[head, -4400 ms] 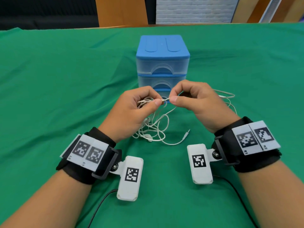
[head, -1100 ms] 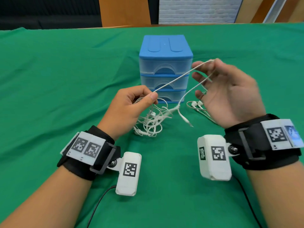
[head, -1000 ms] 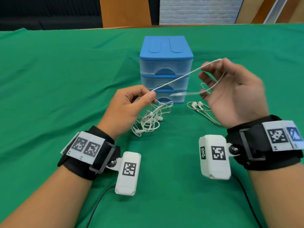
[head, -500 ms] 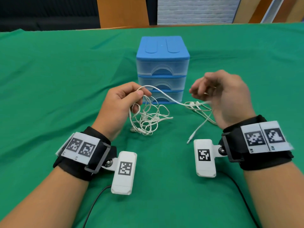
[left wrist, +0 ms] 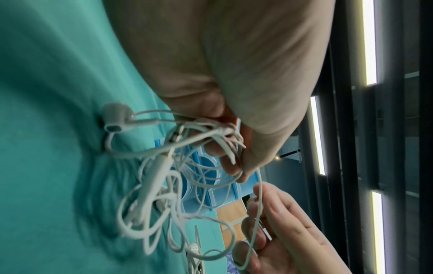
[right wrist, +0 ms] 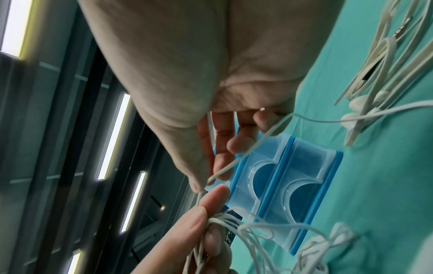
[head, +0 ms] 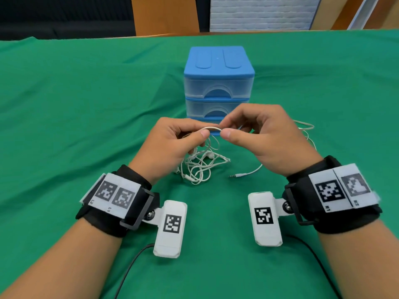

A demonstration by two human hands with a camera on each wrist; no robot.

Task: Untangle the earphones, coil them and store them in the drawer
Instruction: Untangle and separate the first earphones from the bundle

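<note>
Head view: two bare forearms w/ black wrist straps reach over a counter (head: pixel 64 100) covered in green cloth. Left hand (head: pixel 170 145) and right hand (head: pixel 265 137) meet at centre, each pinching a short arc of white cord between thumb and forefinger, thumbs nearly touching. Below the left hand hangs the rest of the earphones (head: pixel 200 165), a loose knot of white loops w/ earbuds in it, resting on the cloth. A jack plug (head: pixel 234 176) lies on the cloth just right of the knot, its cord running under the right hand. More cord trails on the cloth beyond the right hand. Behind the hands stands a small blue drawer unit (head: pixel 218 83) w/ clear fronts, drawers closed; the lowest one is mostly hidden by the hands.

Left wrist view: left hand (left wrist: pixel 234 92) seen from below, fingers curled around several strands of the earphones (left wrist: pixel 164 185); the tangle dangles over the cloth, one earbud off to the side. Right hand (left wrist: pixel 276 231) is lower in frame, one strand running across its fingertips.

Right wrist view: right hand (right wrist: pixel 211 92) pinches a single strand at thumb tip; other fingers loosely bent. Left hand (right wrist: pixel 199 231) grips bunched cords just beside it. Drawer unit (right wrist: pixel 293 185) behind; more earphones (right wrist: pixel 374 92) on the cloth, blurred.
</note>
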